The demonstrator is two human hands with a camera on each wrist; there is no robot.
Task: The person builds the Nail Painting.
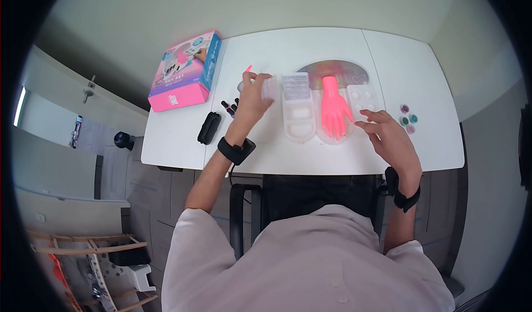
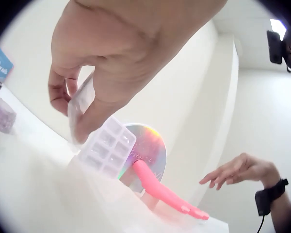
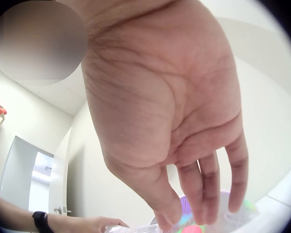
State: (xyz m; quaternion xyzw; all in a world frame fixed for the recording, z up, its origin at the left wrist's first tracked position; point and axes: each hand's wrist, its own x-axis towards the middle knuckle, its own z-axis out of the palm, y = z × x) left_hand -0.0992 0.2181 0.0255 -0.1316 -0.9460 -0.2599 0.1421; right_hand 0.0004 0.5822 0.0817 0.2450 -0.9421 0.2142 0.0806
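Note:
My left hand (image 1: 254, 98) pinches a thin, clear plastic piece (image 1: 269, 88) between thumb and fingers, left of a white tray (image 1: 299, 132). Seen from the left wrist, that piece (image 2: 81, 109) is tilted up on edge. Beside it in the tray sits a clear box with small square compartments (image 1: 295, 85). A bright pink model hand (image 1: 334, 104) lies palm-down on the tray's middle, its wrist against a shiny, rainbow-tinted back panel (image 1: 354, 72). Over the tray's right side, near the model hand's fingers, hovers my right hand (image 1: 394, 140), fingers loosely extended and holding nothing.
A pink and blue nail art box (image 1: 185, 71) stands at the table's left back. Small dark-capped bottles (image 1: 228, 108) and a black case (image 1: 209, 128) lie left of my left hand. Several small coloured pots (image 1: 408, 119) sit right of the tray. A chair (image 1: 244, 201) stands at the front edge.

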